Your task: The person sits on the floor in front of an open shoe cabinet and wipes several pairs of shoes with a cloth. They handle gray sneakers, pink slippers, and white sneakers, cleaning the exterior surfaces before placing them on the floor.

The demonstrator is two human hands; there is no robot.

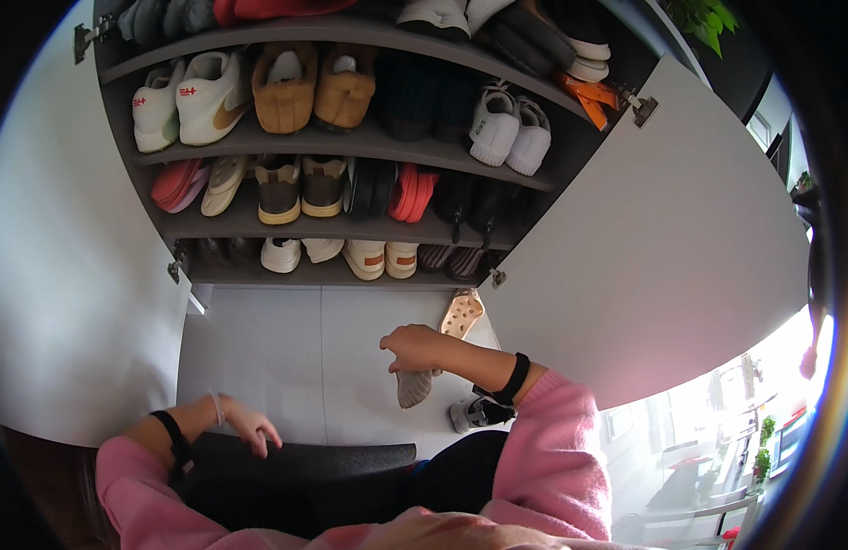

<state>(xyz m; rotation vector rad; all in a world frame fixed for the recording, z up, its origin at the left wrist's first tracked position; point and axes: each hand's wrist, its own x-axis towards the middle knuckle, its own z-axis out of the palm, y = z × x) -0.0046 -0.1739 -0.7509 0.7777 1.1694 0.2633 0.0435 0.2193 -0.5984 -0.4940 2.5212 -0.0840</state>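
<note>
My right hand (411, 347) reaches over the tiled floor below a shoe cabinet, fingers curled downward. Directly beneath it is a grey-beige ribbed shoe (415, 388), partly covered by the hand; its fingers seem to grip the upper end. Behind my right forearm lies a cream clog with holes (463, 313), near the cabinet's base. A black and grey sneaker (480, 414) stands on the floor under that forearm. My left hand (250, 425) hangs at the lower left with nothing in it, fingers loosely spread, above a dark padded edge (327, 460).
The cabinet's grey shelves (341, 144) hold several pairs of shoes, among them white sneakers (212, 96), tan moccasins (284, 89) and red slippers (415, 196). Its white doors stand wide at the left (59, 261) and right (664, 240). An orange object (592, 102) lies on a shelf.
</note>
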